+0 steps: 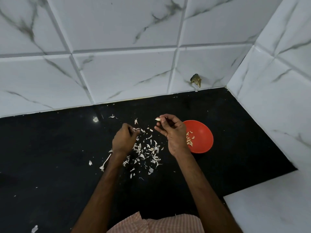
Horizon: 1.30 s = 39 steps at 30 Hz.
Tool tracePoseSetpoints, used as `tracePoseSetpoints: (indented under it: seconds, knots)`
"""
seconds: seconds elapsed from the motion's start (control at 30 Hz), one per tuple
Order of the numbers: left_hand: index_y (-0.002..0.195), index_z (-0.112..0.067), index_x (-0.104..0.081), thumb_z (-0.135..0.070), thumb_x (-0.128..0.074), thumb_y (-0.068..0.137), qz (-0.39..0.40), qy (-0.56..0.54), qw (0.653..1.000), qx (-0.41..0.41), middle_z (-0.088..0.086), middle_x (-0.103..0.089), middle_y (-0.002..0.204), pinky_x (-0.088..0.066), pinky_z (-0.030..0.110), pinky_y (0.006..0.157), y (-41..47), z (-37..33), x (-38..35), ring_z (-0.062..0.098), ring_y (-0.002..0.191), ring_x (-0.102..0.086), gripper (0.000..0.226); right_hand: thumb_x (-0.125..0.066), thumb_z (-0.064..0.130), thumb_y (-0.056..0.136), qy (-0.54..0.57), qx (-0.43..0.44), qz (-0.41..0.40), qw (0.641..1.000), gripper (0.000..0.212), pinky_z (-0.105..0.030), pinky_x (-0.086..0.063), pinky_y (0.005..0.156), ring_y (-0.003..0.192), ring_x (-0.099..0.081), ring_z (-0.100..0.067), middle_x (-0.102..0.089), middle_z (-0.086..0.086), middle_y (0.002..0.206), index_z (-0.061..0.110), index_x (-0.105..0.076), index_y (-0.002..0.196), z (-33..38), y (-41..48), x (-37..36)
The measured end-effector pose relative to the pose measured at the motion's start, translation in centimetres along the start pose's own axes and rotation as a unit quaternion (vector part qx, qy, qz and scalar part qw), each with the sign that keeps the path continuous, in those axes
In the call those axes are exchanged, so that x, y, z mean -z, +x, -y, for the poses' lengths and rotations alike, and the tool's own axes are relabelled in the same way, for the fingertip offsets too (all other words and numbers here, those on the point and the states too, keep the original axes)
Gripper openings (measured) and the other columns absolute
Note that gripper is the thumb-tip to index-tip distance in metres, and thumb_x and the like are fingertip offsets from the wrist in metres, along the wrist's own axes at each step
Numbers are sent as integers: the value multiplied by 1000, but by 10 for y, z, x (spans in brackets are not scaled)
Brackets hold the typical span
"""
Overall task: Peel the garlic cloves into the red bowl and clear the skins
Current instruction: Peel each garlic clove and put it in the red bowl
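A red bowl (202, 137) sits on the black counter (50, 148) to the right, with several peeled garlic cloves (189, 140) in it. My right hand (171, 132) is raised just left of the bowl and pinches a pale garlic clove (157, 119) at its fingertips. My left hand (124, 140) hovers low over the counter with its fingers pinched on a bit of garlic skin (135, 129). A scatter of white garlic skins (148, 153) lies between and below my hands.
A dry garlic stalk (105, 163) lies left of my left wrist. A chipped hole (196, 80) marks the tiled back wall. Tiled walls close off the counter at the back and right; a white ledge (269, 207) stands at the front right.
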<state>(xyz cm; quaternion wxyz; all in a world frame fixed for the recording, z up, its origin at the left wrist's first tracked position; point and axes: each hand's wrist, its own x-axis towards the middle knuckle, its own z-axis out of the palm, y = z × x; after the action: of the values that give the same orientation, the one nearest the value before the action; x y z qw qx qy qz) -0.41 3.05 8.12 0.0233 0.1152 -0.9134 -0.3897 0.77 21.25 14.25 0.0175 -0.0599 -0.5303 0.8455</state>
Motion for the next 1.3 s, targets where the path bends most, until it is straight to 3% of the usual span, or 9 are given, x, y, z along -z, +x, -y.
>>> tracePoseSetpoints:
  seconds: [0.17, 0.37, 0.5, 0.6, 0.83, 1.0, 1.1, 1.2, 1.3]
  knots:
    - [93, -20, -50, -16, -76, 88, -16, -180, 983, -42, -5, -72, 88, -56, 28, 73, 5, -25, 4, 9, 80, -67, 27, -63, -1, 95, -51, 14, -18, 998, 16, -28, -60, 65, 78, -66, -7, -71, 1, 89, 13, -69, 98, -4, 8, 9]
    - [96, -13, -52, -22, -72, 92, -35, -211, 976, -24, -4, -63, 83, -46, 12, 61, 7, -31, -3, 4, 70, -57, 23, -63, 5, 98, -156, 29, -72, 985, 13, -25, -55, 59, 77, -66, -8, -74, -4, 90, 17, -67, 95, -13, 27, 41]
    - [100, -13, -53, -29, -67, 96, 2, -183, 983, 15, 1, -64, 88, -52, 31, 72, 6, -7, -19, 13, 77, -61, 22, -62, 11, 99, -420, 37, -142, 896, 5, -28, -49, 74, 85, -66, -12, -69, 7, 89, 15, -64, 96, -25, 37, 99]
    - [100, -15, -55, -42, -64, 95, 33, -137, 989, 40, 4, -68, 94, -54, 40, 81, 3, 9, -31, 20, 87, -65, 29, -61, 16, 100, -538, -3, -151, 829, 11, -35, -50, 79, 93, -66, -21, -70, -4, 101, 10, -65, 108, -37, 40, 134]
    - [99, -15, -64, -28, -63, 98, 35, -35, 996, 76, -2, -69, 91, -57, 41, 84, -13, 43, -43, 14, 85, -66, 13, -56, 16, 102, -603, 58, -111, 788, 15, -33, -51, 78, 90, -60, -16, -64, -2, 99, 7, -63, 112, -41, 37, 136]
    - [94, -17, -67, -22, -67, 96, 29, -7, 996, 84, -11, -66, 80, -54, 31, 78, -21, 59, -40, 14, 84, -69, 5, -56, -2, 98, -535, 131, 38, 834, 27, -8, -44, 85, 100, -63, -12, -69, -3, 110, 8, -67, 119, -57, 30, 97]
    - [92, -21, -65, -30, -71, 92, 36, 1, 995, 93, -10, -68, 85, -56, 35, 79, -27, 68, -36, 12, 83, -67, 11, -52, -8, 97, -587, 107, 183, 782, 38, -25, -48, 103, 116, -62, -18, -66, -8, 128, 8, -66, 128, -90, 23, 73]
    - [93, -24, -64, -34, -72, 91, 46, 18, 995, 87, -9, -69, 90, -56, 37, 81, -34, 78, -31, 12, 86, -66, 13, -51, -12, 93, -667, 106, 276, 683, 50, -32, -42, 112, 127, -51, -21, -56, -7, 140, 11, -61, 137, -122, 18, 69]
    - [98, -21, -63, -39, -64, 96, 52, 37, 994, 86, -5, -68, 92, -57, 39, 82, -38, 88, -24, 11, 84, -65, 18, -58, -5, 93, -682, 106, 277, 668, 39, -34, -47, 105, 119, -51, -18, -57, -4, 128, 11, -65, 129, -133, 20, 73]
